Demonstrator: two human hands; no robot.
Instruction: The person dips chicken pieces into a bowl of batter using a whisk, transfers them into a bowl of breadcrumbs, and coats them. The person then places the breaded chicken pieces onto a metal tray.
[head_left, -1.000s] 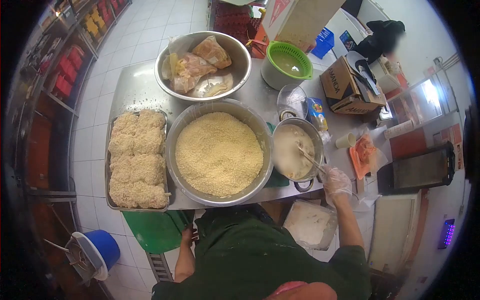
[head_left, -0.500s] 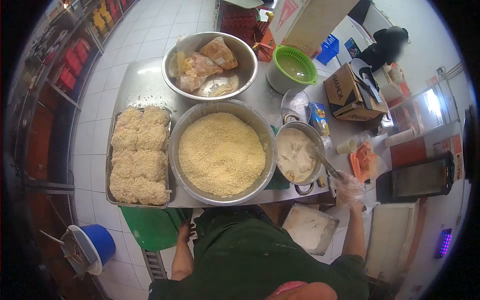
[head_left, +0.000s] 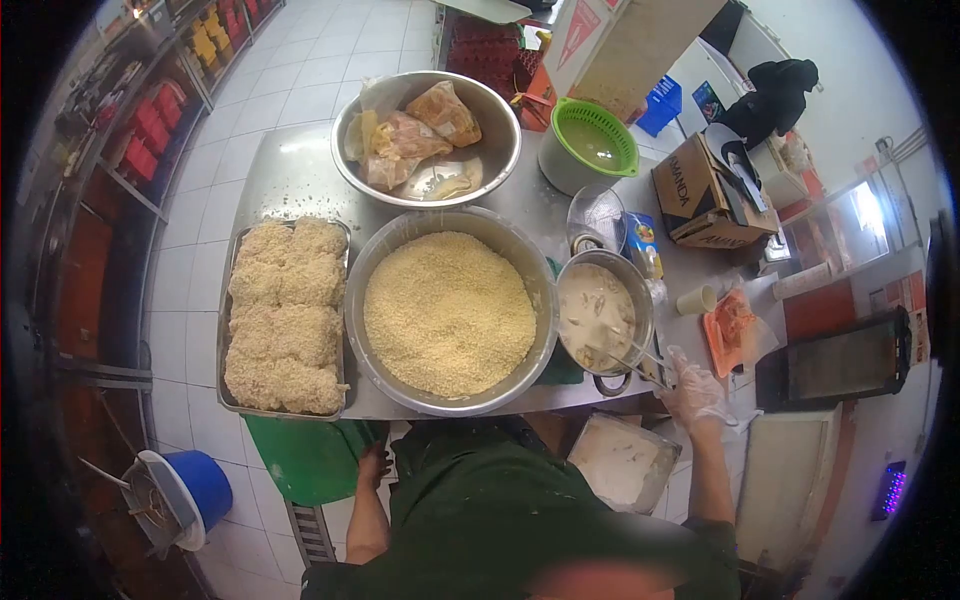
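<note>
My right hand [head_left: 692, 393], in a clear plastic glove, grips metal tongs [head_left: 654, 368] whose tips reach into a pot [head_left: 648, 290] of creamy liquid with pieces in it. Bare and low, my left hand [head_left: 373, 464] hangs below the table edge beside a green bin; its fingers are partly in shadow. Between the pot and a tray [head_left: 222, 392] of crumb-coated pieces [head_left: 285, 330] stands a wide metal bowl [head_left: 545, 330] of pale yellow crumbs [head_left: 448, 315]. Behind it, another metal bowl [head_left: 507, 160] holds bagged raw meat [head_left: 403, 140].
A green colander on a white bucket [head_left: 567, 165], an AMANDA carton [head_left: 700, 190], a cup [head_left: 695, 299] and an orange tray [head_left: 727, 345] stand on the table. Under its edge are the green bin [head_left: 310, 465] and a pan of white powder [head_left: 622, 460]. A person [head_left: 775, 100] is at the back right.
My right hand has shifted slightly, and the tongs now lie lower in the pot, toward its near side. The view has moved a little. The other person's head has turned or shifted.
</note>
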